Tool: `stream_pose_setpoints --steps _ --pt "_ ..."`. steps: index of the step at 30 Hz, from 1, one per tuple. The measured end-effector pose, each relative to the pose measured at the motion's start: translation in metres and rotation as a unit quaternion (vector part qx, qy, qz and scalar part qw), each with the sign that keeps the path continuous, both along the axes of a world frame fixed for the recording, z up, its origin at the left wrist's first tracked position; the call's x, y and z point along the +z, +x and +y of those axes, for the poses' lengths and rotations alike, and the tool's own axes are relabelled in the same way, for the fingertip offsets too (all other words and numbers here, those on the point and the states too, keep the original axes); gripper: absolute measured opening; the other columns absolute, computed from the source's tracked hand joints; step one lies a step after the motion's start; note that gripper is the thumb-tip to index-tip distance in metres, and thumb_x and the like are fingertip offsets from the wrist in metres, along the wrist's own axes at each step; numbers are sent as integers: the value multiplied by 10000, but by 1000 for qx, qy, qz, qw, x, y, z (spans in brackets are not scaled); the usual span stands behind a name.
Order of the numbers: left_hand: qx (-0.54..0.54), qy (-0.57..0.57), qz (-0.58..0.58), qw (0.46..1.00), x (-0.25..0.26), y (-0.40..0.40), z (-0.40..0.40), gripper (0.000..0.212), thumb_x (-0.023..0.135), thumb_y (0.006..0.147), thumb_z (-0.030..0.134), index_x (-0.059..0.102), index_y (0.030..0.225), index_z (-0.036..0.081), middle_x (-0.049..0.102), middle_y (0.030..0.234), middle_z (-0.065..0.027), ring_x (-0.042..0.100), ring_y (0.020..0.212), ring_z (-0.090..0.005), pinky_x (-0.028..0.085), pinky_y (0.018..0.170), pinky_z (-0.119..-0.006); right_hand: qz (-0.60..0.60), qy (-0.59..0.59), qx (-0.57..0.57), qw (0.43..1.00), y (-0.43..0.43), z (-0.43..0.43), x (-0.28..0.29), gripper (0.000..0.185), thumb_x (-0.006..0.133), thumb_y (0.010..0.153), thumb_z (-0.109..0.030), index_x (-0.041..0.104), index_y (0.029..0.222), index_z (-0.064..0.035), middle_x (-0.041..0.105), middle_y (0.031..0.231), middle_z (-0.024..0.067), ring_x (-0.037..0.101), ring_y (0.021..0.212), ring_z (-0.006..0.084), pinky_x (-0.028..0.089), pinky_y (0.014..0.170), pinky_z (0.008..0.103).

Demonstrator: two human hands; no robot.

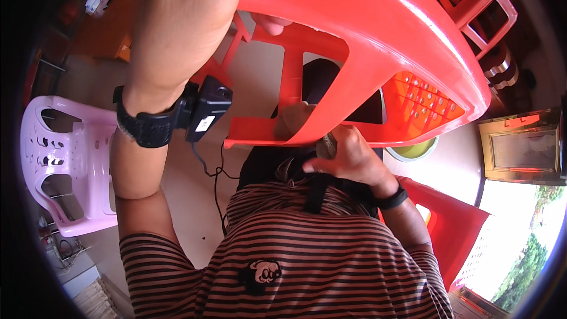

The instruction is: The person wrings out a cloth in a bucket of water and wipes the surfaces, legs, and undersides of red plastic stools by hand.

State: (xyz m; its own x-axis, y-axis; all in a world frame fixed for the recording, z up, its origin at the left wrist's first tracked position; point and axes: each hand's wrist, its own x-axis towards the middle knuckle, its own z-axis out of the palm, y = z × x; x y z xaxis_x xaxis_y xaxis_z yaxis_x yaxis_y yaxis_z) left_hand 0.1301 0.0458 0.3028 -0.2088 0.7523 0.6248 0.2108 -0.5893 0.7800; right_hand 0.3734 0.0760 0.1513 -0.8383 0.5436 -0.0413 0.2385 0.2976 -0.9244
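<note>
A large red plastic stool (363, 13) is held up tilted before me, its legs and cut-out openings facing me. My left hand (199, 13) grips its upper edge, with fingertips curled under the rim; a black device (208, 106) is strapped to that wrist. Below, my right hand (350, 155) is at the stool's lower edge, a greyish cloth or pad (327, 145) in its grasp. Its thumb stands apart. Part of a blurred, brownish shape shows through the opening behind the stool leg; whether it is cloth or fingers is unclear.
A pink plastic armchair (88, 164) stands at the left. More red stools are at the upper right (483, 13) and lower right (456, 226). A basin (414, 150) with greenish contents is behind the held stool. A black cable (217, 195) hangs near my left side.
</note>
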Motion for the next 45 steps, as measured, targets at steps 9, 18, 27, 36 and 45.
stream_pose_setpoints --steps 9,18,27,36,45 --pt "50 43 29 997 -13 -35 10 415 568 1052 255 593 1343 -40 658 1308 -145 628 1226 -205 460 1062 -309 357 -204 -118 904 -2 10 33 689 1013 560 -118 615 1108 6 666 808 35 649 732 133 533 676 287" --pt "53 -21 -56 997 -21 -66 23 408 547 1060 199 571 1403 -19 612 1395 -127 561 1323 -204 412 1134 -366 -63 247 -14 967 15 -7 -36 596 864 676 -115 607 1183 62 664 1109 202 655 1009 382 548 901 452" --pt "147 -43 11 988 -5 -18 2 515 513 1064 277 499 1437 -78 527 1482 -183 503 1385 -276 371 1163 -428 -289 466 -44 835 124 42 -27 343 767 728 -137 719 1059 -60 649 1167 91 562 1200 280 437 969 423" --pt "71 -14 29 997 2 -19 12 502 553 1043 277 552 1369 -104 611 1351 -195 620 1215 -238 462 1045 -375 -17 365 -12 931 37 -7 -44 543 785 757 -172 625 1266 -72 652 1184 116 630 1114 277 472 878 421" --pt "86 -70 -113 987 -18 -35 21 515 494 1081 315 486 1446 -48 547 1433 -173 552 1293 -239 464 1058 -418 -111 448 -109 881 92 32 -55 347 793 734 -226 672 1046 -135 593 824 20 625 814 218 422 696 373"
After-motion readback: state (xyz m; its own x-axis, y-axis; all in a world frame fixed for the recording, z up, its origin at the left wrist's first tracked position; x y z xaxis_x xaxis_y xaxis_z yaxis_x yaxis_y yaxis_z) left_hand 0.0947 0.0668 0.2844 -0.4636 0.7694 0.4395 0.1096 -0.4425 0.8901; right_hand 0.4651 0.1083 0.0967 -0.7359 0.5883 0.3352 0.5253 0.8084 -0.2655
